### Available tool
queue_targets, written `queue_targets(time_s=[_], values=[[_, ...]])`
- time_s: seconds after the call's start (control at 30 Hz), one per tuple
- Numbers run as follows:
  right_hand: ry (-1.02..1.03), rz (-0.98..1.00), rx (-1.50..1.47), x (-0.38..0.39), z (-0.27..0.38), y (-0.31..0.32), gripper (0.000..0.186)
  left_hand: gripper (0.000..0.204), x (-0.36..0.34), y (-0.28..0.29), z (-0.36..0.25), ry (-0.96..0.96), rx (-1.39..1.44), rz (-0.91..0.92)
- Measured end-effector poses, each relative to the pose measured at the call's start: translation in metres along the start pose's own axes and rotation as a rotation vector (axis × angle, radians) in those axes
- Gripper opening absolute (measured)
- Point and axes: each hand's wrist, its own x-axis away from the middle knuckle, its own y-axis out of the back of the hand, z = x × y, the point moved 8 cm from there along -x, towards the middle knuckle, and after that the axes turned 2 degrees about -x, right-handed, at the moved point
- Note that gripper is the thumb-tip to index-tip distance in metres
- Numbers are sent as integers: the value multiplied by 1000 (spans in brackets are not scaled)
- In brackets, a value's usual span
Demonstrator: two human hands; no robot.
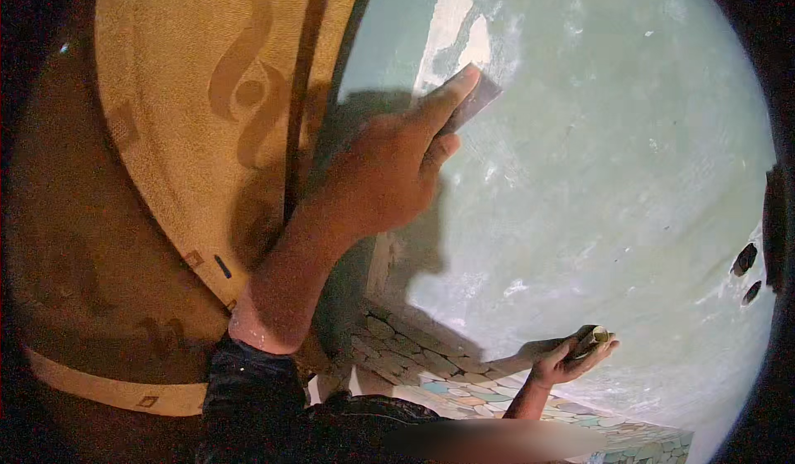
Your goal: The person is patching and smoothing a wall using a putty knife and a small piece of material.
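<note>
My left hand [393, 162] is raised on a bent arm in front of a pale green wall [596, 191]. Its fingers grip a flat dark grey rectangular piece [474, 104], either a scraper blade or folded sandpaper. The index finger stretches along the piece, which is at the wall beside a bare white patch [476, 42]. Lower down at the right, my right hand [567, 365] is curled palm up around a short hollow tube-like thing [599, 335] with a pale rim. What that thing is, I cannot make out.
A yellow-brown patterned curtain [215, 67] hangs close along the left arm. Irregular stone-pattern tiling [414, 352] lies low behind the arms. Two dark holes [745, 260] mark the wall's right side. White smears spread over the wall, and the arm casts a shadow there.
</note>
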Motion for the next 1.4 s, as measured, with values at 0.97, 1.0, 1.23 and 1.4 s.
queue_targets(time_s=[0.97, 1.0, 1.23, 1.4], values=[[59, 24, 86, -1, 5, -1, 55, 55, 36, -11, 24, 250, 24, -9], [81, 17, 67, -2, 6, -2, 55, 55, 36, -10, 23, 231, 18, -50], [25, 33, 119, 1, 2, -1, 57, 51, 28, -11, 14, 112, -54, -154], [28, -19, 78, 5, -1, 0, 59, 50, 16, -6, 10, 169, -97, -88]])
